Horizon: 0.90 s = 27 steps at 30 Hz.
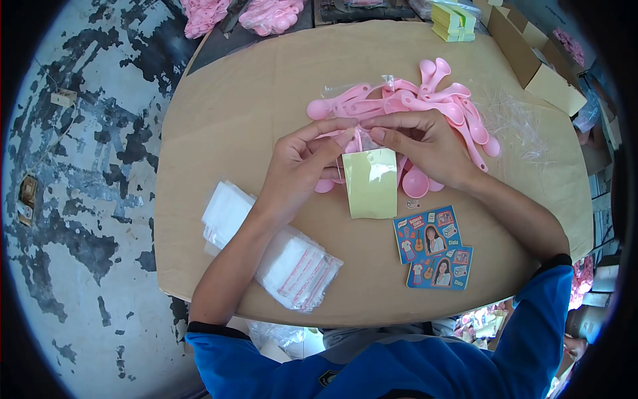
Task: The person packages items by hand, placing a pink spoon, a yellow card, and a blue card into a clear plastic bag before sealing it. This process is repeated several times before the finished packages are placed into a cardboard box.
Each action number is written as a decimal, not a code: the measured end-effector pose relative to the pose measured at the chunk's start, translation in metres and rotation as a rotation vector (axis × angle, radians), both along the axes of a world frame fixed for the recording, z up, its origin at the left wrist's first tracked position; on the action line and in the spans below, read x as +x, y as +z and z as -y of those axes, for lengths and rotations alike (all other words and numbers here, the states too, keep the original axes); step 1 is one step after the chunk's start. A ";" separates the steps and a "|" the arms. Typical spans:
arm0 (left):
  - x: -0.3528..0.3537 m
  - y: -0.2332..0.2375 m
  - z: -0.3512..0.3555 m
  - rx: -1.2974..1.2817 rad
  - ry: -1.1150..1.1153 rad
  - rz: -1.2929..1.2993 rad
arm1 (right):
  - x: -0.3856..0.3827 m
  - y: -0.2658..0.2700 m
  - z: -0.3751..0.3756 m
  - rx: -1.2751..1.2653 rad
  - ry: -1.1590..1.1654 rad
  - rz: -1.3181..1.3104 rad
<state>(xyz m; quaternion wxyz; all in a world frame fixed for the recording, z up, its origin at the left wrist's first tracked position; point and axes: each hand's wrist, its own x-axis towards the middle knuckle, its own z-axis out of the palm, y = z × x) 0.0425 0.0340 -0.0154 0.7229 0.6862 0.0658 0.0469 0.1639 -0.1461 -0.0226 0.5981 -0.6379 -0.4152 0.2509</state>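
In the head view, my left hand (304, 158) and my right hand (428, 143) meet near the table's middle. Both pinch the top of a small clear plastic bag, fingertips close together. A plain pale yellow card (370, 185) hangs below the fingers and appears to be inside the bag. Something pink shows at the bag's top, partly covered by fingers. Just behind the hands lies a heap of pink plastic scoops (458, 110), some hidden by the hands. Two blue printed cards (435, 266) overlap nearer my body, right of the yellow card.
Stacked clear plastic bags (292, 269) lie partly under my left forearm. Crumpled clear film (515, 126) is right of the scoops. At the back are a banded stack of yellow cards (454, 23) and an open cardboard box (538, 60). Pink bundles (272, 14) sit beyond the table's far left edge.
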 end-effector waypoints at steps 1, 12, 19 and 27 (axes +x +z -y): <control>-0.001 0.001 0.000 -0.040 -0.002 0.003 | 0.000 -0.002 0.000 0.016 -0.023 0.033; -0.001 -0.009 -0.002 0.135 -0.045 0.258 | 0.012 -0.003 0.011 0.143 0.025 0.185; -0.001 -0.004 -0.001 0.209 -0.075 0.273 | 0.042 0.011 0.019 0.172 0.152 0.575; -0.003 -0.006 -0.002 0.133 -0.072 0.212 | 0.048 0.003 0.019 0.171 0.183 0.565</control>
